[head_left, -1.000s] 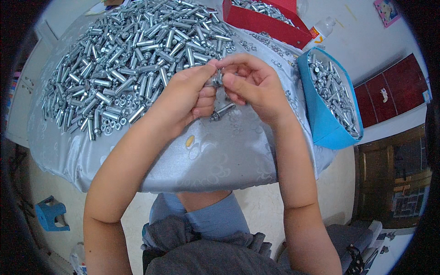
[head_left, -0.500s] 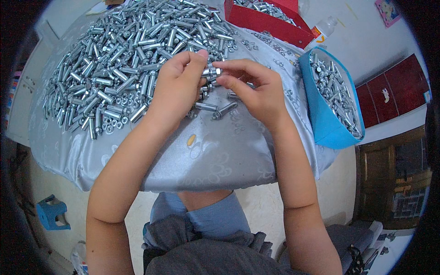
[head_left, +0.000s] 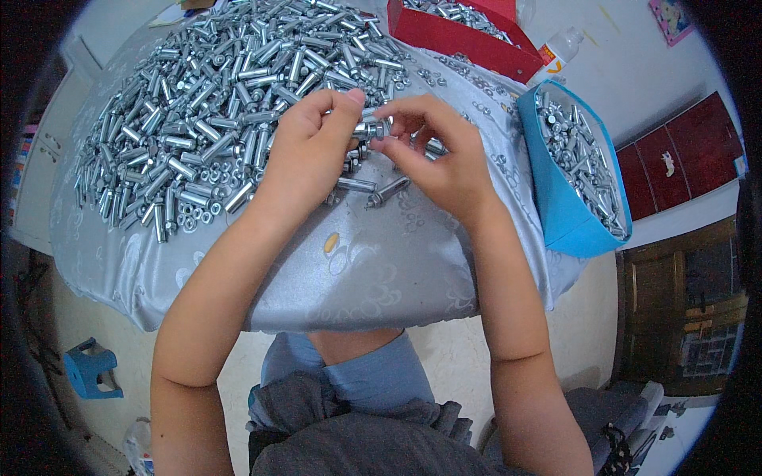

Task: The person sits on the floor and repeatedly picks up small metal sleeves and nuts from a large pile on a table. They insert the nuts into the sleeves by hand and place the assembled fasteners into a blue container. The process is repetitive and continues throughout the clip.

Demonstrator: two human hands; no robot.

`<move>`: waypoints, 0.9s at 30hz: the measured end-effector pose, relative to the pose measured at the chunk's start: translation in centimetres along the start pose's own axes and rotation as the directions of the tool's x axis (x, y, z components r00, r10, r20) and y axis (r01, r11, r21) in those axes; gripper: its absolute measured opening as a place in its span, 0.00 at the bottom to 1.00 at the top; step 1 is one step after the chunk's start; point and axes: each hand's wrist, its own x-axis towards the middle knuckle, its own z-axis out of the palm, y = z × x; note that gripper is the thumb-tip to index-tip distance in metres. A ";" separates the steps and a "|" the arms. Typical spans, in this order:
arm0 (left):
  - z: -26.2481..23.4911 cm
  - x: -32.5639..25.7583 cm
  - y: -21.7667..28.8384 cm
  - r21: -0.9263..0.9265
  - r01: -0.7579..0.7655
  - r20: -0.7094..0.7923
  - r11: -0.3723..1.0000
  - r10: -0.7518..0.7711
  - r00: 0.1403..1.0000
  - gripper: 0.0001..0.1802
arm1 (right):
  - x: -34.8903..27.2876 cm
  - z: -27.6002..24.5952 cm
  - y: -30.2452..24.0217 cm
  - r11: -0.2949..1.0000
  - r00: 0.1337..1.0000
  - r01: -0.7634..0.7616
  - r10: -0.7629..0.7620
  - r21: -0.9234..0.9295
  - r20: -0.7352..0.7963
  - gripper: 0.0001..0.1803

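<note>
My left hand (head_left: 304,155) is closed around a silver expansion bolt (head_left: 369,129), whose end with the nut and washer sticks out to the right, past the thumb. At that end, the thumb and forefinger of my right hand (head_left: 446,159) close on the nut from above and below. Both hands are over the near edge of a big heap of similar metal expansion bolts (head_left: 214,103). Just beneath my fingers, a few loose bolts (head_left: 387,193) lie on the cloth. The bolt's left part is hidden in my left hand.
A shiny grey cloth (head_left: 302,293) covers the table. To the right stands a blue fabric bin (head_left: 567,226) full of bolts; behind is a red box (head_left: 468,41) with more. A plastic bottle (head_left: 562,49), scattered nuts and washers (head_left: 194,216), and a yellow oval piece (head_left: 331,242) are also there.
My right fingers have shifted slightly around the nut end, with the forefinger more bent. My left hand keeps its hold on the bolt, nearly still.
</note>
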 end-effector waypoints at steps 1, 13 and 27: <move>0.1 0.0 0.1 -0.011 -0.001 -0.005 1.000 0.001 1.000 0.17 | 0.0 0.0 -0.1 1.000 1.000 -0.013 0.013 0.013 -0.016 0.13; -0.2 0.1 -0.1 0.036 0.018 0.012 0.999 -0.018 1.000 0.17 | -0.2 -1.0 0.0 0.991 0.988 -0.116 0.122 -0.074 0.092 0.12; -0.3 0.2 -0.1 0.071 0.049 0.037 0.996 -0.051 0.998 0.18 | -0.2 -0.4 0.0 0.995 0.999 -0.005 0.010 -0.098 0.050 0.16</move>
